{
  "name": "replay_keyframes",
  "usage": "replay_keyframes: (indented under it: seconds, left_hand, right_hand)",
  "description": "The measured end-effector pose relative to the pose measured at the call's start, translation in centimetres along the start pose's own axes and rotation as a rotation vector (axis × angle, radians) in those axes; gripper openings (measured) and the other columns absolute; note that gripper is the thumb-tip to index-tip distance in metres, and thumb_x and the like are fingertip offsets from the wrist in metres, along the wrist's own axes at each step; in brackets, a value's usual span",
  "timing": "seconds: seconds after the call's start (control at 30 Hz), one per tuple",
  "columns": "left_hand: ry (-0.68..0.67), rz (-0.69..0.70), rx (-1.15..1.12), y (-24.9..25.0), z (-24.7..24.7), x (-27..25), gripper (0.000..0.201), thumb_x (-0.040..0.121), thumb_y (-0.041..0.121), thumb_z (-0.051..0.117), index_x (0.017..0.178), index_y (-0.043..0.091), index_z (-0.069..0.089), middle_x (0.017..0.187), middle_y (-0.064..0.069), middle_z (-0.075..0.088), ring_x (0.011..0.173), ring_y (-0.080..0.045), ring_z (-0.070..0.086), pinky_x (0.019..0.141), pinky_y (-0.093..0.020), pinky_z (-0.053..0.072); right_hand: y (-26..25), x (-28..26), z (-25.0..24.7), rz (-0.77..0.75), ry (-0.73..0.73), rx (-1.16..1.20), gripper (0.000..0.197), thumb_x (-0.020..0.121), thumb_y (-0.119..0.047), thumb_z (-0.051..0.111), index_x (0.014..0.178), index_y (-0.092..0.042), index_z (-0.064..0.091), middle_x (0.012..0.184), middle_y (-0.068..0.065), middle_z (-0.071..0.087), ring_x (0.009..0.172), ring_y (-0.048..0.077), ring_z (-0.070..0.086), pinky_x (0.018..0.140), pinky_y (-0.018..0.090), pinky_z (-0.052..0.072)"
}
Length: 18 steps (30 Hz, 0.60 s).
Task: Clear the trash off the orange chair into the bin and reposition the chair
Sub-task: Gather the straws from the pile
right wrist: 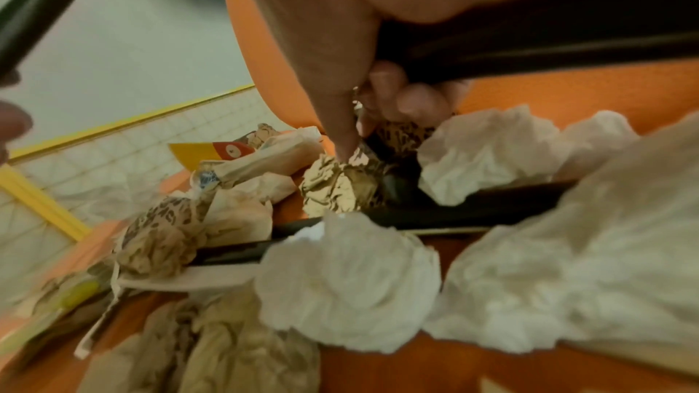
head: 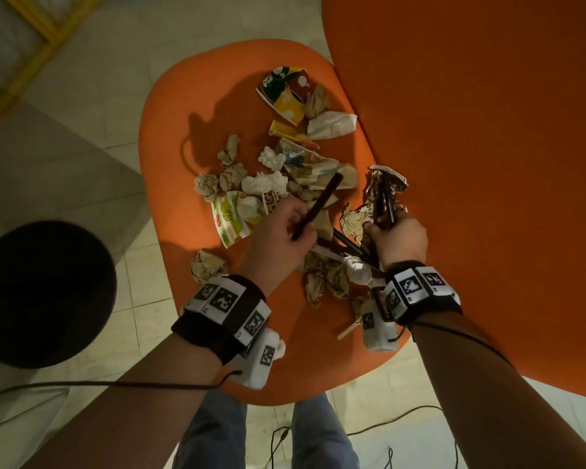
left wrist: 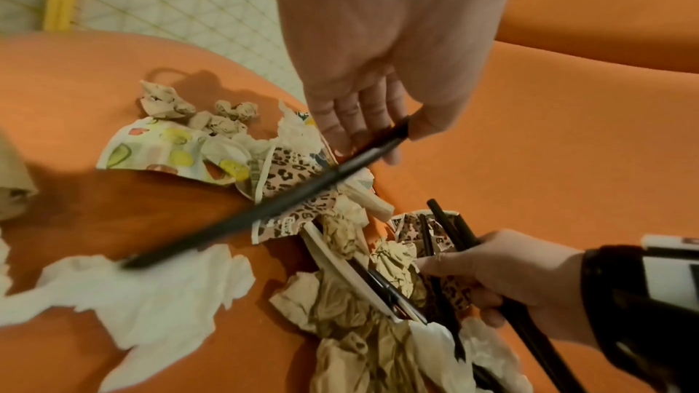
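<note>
While left hand (head: pixel 281 231) grips black straw (head: pixel 318 204), right hand (head: pixel 398 235) clutches straws (head: pixel 384 201), fingers hidden by trash

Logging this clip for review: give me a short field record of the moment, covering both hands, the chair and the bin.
left hand: holds one black straw above the seat
right hand: grips a bundle of black straws with a leopard-print paper scrap
orange chair: seat strewn with crumpled paper balls, white tissues and torn patterned cups
bin: dark and round, on the floor left of the chair; contents not visible
task state: most trash not yet cleared
</note>
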State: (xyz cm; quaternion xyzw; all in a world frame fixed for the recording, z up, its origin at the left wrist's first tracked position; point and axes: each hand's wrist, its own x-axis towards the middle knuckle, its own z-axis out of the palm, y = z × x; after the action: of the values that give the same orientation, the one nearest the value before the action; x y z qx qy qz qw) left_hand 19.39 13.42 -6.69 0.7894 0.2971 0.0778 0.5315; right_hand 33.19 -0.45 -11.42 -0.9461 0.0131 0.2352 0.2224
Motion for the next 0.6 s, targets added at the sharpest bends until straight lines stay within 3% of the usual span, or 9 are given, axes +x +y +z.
replay_keyframes:
  seconds: [0.1,0.2,0.3,0.37,0.43,0.53,0.6]
  left_hand:
    - [-0.041,0.028,0.026,0.4,0.3,0.6,0.017,0.092,0.009,0.051,0.109,0.01,0.051,0.088,0.01,0.053,0.071,0.001,0.051,0.059,-0.006,0.042]
    - [-0.054,0.102,0.188,0.1,0.7,1.2,0.012,0.093,0.011,0.049,0.103,0.008,0.055,0.075,0.009,0.045,0.059,-0.004,0.044,0.05,-0.012,0.032]
    - [-0.158,0.238,0.387,0.0,1.5,2.0,0.016,0.089,0.012,0.055,0.101,0.006,0.063,0.082,0.004,0.051,0.074,-0.011,0.049,0.064,-0.014,0.034]
    - [-0.336,0.331,0.544,-0.2,2.5,3.0,0.02,0.088,0.015,0.056,0.104,0.007,0.066,0.096,-0.003,0.06,0.092,-0.018,0.054,0.076,-0.025,0.04]
    - [-0.514,0.393,0.715,-0.4,4.1,4.1,0.023,0.087,0.015,0.056,0.105,0.007,0.068,0.108,-0.009,0.063,0.105,-0.026,0.054,0.087,-0.036,0.043]
    - [-0.679,0.47,0.831,-0.4,6.6,5.3,0.021,0.083,0.008,0.055,0.097,0.001,0.069,0.101,-0.019,0.066,0.1,-0.039,0.059,0.082,-0.045,0.05]
    - [-0.77,0.448,1.016,-0.1,8.1,5.8,0.029,0.092,0.01,0.046,0.115,0.005,0.062,0.118,-0.015,0.06,0.114,-0.035,0.053,0.089,-0.044,0.044]
  right_hand:
    - [-0.2,0.0,0.2,-0.006,-0.007,-0.064,0.036,0.082,-0.026,0.07,0.115,-0.015,0.062,0.11,0.009,0.069,0.099,0.028,0.066,0.084,0.041,0.056]
    - [-0.3,0.2,0.0,-0.011,-0.026,-0.039,0.032,0.082,-0.025,0.07,0.112,-0.015,0.064,0.109,0.009,0.07,0.099,0.027,0.066,0.084,0.041,0.056]
    - [-0.3,0.3,-0.8,-0.036,-0.021,0.11,0.021,0.084,-0.026,0.068,0.103,-0.018,0.066,0.103,0.005,0.07,0.097,0.023,0.066,0.086,0.039,0.055]
    - [-0.2,-0.1,-1.7,-0.068,0.015,0.216,0.014,0.086,-0.027,0.065,0.099,-0.021,0.067,0.099,0.001,0.07,0.092,0.019,0.066,0.084,0.038,0.055]
    - [-0.2,-0.7,-2.7,-0.12,0.061,0.301,0.009,0.089,-0.027,0.062,0.094,-0.022,0.067,0.092,-0.001,0.069,0.081,0.015,0.063,0.074,0.035,0.055]
    - [0.0,-1.6,-4.4,-0.191,0.083,0.381,0.014,0.093,-0.031,0.057,0.096,-0.02,0.065,0.079,-0.004,0.063,0.07,0.012,0.056,0.063,0.028,0.048]
    - [0.1,-2.0,-5.3,-0.225,0.083,0.426,0.015,0.095,-0.032,0.053,0.097,-0.02,0.063,0.072,-0.009,0.058,0.064,0.008,0.052,0.059,0.022,0.044]
